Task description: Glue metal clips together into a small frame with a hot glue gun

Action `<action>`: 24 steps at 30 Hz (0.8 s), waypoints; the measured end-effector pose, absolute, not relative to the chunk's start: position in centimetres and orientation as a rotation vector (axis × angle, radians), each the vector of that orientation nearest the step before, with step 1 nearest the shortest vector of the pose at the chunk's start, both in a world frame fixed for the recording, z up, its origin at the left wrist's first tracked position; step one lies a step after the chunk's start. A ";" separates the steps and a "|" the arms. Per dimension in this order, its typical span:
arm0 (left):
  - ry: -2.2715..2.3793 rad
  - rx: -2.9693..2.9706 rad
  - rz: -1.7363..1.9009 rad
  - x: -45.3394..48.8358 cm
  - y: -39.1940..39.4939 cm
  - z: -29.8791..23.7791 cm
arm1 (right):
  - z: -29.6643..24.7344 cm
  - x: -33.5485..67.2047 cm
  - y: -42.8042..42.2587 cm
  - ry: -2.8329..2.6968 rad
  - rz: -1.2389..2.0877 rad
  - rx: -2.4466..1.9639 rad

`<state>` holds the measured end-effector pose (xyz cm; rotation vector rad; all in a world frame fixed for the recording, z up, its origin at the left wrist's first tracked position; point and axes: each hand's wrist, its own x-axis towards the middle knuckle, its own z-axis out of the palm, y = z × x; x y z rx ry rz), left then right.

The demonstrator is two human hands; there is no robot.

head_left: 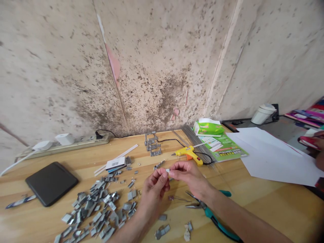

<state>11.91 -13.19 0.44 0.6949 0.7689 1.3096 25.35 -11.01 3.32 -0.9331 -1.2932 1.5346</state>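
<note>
Teamwork is showing above the wooden table (pixel 278 209), left hand (pixel 155 187) and right hand (pixel 192 177) both pinching one small silvery piece (pixel 167 170) between thumb and finger; skin is hiding most of it, so its exact shape is escaping us; light, even pressure is looking wise, thumbs bracing squarely and avoiding any sharp edge. Pliers (pixel 219 223) are lying beneath the right forearm (pixel 235 206), and the yellow glue gun (pixel 186 152) is resting just beyond the right hand; both wrists should be moving sparingly.

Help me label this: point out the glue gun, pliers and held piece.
Glue gun (pixel 186 151): head view, yellow body.
Pliers (pixel 209 213): head view, green handle near the pivot.
Held piece (pixel 167 170): head view, exposed face.
</note>
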 end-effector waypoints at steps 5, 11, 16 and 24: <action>0.795 0.711 1.331 11.9 -13.2 0.3 | 3.3 25.0 -11.1 -1.262 1.503 -0.985; 0.856 0.757 1.365 11.9 -13.3 0.3 | 3.5 24.8 -11.1 -1.261 1.377 -1.050; 0.940 0.897 1.381 11.6 -13.0 0.3 | 3.4 25.4 -10.4 -1.333 1.307 -1.046; 1.356 1.854 1.348 9.8 -12.4 0.3 | 2.7 27.8 -7.4 -1.786 0.891 -1.192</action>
